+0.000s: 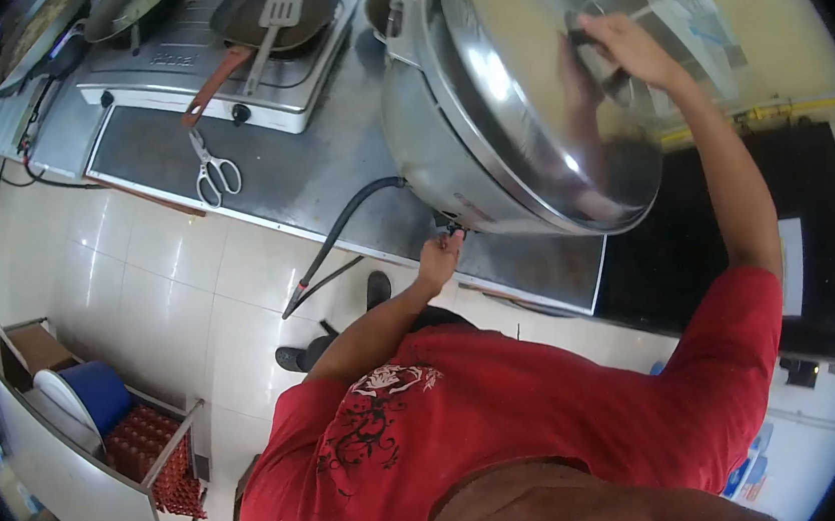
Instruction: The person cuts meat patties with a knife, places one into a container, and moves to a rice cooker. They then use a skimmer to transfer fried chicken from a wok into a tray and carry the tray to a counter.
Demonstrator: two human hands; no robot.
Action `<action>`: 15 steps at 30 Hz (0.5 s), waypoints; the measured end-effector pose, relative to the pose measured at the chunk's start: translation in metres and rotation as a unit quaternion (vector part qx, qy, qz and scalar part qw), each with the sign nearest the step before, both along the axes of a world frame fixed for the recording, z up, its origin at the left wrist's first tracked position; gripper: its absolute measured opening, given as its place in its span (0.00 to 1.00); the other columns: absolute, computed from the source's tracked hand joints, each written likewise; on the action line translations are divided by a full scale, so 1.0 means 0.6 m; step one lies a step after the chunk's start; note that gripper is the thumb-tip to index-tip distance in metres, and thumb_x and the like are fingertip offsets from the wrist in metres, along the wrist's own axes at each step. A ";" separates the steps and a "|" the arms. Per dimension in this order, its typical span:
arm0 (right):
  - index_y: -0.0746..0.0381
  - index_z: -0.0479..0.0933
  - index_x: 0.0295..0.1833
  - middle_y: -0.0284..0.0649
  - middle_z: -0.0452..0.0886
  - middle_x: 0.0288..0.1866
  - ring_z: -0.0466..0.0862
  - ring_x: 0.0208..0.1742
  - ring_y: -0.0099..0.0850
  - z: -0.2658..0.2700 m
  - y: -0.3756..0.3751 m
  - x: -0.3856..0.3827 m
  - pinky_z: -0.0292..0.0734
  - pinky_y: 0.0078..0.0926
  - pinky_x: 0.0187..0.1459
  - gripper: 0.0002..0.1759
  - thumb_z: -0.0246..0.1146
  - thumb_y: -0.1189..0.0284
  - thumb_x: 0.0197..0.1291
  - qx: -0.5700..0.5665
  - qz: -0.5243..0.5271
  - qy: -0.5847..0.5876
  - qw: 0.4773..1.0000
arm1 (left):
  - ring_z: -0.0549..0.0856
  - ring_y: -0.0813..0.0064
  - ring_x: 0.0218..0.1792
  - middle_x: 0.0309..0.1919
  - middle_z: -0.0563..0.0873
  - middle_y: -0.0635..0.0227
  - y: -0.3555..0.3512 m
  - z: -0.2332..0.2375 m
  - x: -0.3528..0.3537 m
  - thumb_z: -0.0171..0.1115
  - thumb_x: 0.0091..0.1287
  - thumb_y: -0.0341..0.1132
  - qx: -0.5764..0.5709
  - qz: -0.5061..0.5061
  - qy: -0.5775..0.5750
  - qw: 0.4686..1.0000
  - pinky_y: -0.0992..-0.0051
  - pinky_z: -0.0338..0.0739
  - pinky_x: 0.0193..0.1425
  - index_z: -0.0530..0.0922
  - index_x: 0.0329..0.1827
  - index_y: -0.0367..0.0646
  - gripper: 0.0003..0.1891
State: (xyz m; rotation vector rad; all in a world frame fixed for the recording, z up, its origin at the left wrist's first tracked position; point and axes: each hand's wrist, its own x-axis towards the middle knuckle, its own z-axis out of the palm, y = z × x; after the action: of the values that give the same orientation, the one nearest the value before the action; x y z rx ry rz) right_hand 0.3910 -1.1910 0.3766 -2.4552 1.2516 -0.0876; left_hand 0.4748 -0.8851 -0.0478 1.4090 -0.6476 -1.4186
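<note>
A large silver cooker (417,150) with a hose at its base stands at the counter's right end. My right hand (623,45) is closed around the dark handle (611,81) of its big shiny lid (511,81). A gap shows along part of the rim between lid and cooker. Low on the cooker's front, my left hand (441,256) pinches a small dark control knob (455,227); the fingers partly hide it.
Left on the metal counter (319,179) is a gas stove (292,107) bearing a square pan (259,25) and a slotted spatula (281,12). Scissors (216,174) lie by the edge. A black hose (339,233) hangs over the front. A cart with egg trays (150,452) stands lower left.
</note>
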 end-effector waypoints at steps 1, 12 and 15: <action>0.61 0.66 0.22 0.29 0.63 0.18 0.64 0.23 0.21 -0.008 0.004 0.007 0.57 0.28 0.27 0.32 0.50 0.49 0.75 -0.020 0.018 0.012 1.000 | 0.76 0.75 0.20 0.17 0.77 0.67 0.002 -0.007 -0.006 0.66 0.69 0.51 -0.036 0.009 -0.061 0.997 0.69 0.71 0.26 0.77 0.26 0.39 0.23; 0.66 0.78 0.58 0.38 0.82 0.53 0.78 0.55 0.27 0.128 0.165 0.074 0.69 0.26 0.61 0.23 0.55 0.57 0.74 -0.152 -0.036 -0.040 0.987 | 0.88 0.53 0.38 0.32 0.86 0.60 0.059 0.020 0.065 0.61 0.61 0.40 -0.354 -0.204 -0.493 0.768 0.54 0.81 0.42 0.79 0.38 0.48 0.08; 0.63 0.80 0.52 0.35 0.84 0.42 0.80 0.43 0.21 0.172 0.291 0.091 0.73 0.20 0.48 0.20 0.54 0.58 0.74 -0.060 -0.096 -0.012 0.994 | 0.88 0.51 0.46 0.41 0.88 0.50 0.133 0.123 0.180 0.59 0.66 0.47 -0.197 -0.425 -0.363 0.805 0.52 0.80 0.51 0.83 0.48 0.46 0.17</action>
State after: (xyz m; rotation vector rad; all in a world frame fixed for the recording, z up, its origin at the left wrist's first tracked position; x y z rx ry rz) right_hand 0.4455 -1.0163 0.4800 -2.4187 1.5087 -0.2502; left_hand 0.5826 -0.8054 0.0263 1.3358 -2.1564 -1.1899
